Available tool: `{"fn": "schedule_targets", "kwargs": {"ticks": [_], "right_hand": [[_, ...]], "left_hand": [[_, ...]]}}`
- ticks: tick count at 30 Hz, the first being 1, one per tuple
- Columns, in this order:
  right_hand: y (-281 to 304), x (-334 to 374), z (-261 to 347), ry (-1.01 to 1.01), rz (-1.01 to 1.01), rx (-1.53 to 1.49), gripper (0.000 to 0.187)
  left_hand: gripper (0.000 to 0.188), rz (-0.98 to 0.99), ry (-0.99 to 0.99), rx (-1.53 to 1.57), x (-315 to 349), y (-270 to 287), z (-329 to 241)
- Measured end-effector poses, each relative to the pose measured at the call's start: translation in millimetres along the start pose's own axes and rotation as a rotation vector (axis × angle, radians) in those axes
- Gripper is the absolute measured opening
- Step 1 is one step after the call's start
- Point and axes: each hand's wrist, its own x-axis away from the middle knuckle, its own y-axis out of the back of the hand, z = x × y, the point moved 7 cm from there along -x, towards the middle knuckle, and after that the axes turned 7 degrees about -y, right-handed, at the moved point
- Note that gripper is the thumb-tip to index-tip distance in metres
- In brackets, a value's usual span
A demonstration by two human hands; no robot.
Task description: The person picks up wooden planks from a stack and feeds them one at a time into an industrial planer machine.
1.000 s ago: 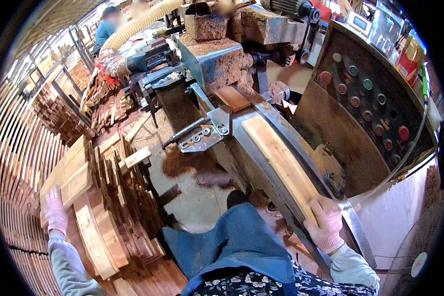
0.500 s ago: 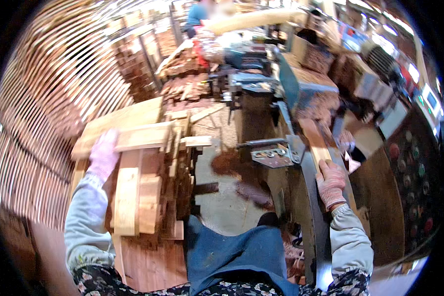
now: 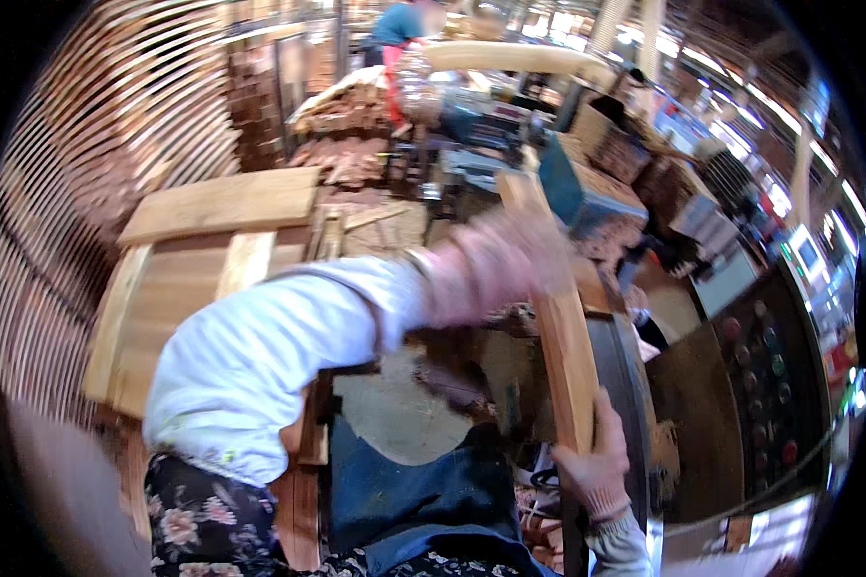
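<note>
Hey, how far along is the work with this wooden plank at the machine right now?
Done: one wooden plank has been lifted and sits lengthwise over the machine bed. In hand: the left hand, blurred, grips its far part, and the right hand holds its near end. Left: the stack of planks on the person's left looks far from used up, so plenty seems to remain.

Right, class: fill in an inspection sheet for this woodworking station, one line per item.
Surface: long machine bed, dusty.
Job's things: long pale wooden board lying lengthwise along the bed.
Clutter: stacked pale wooden planks at left.
Hands: left hand, gloved and motion-blurred, on the board's far part; right hand, gloved, gripping its near end.
Cables: nothing seen.
Surroundings: dark control panel with round buttons at right; a person working behind.
</note>
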Motion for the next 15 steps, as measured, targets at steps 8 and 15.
{"fn": "schedule_targets", "kwargs": {"ticks": [8,15], "right_hand": [[114.3,190.9,-90.5,-0.401,-0.044,0.622,0.089],[75.7,101.2,-131.7,-0.361,-0.278,0.672,0.105]], "left_hand": [[0.062,0.704,1.25,-0.148,311.0,47.5,245.8],[0.067,0.722,1.217,-0.132,385.3,54.0,252.0]]}}
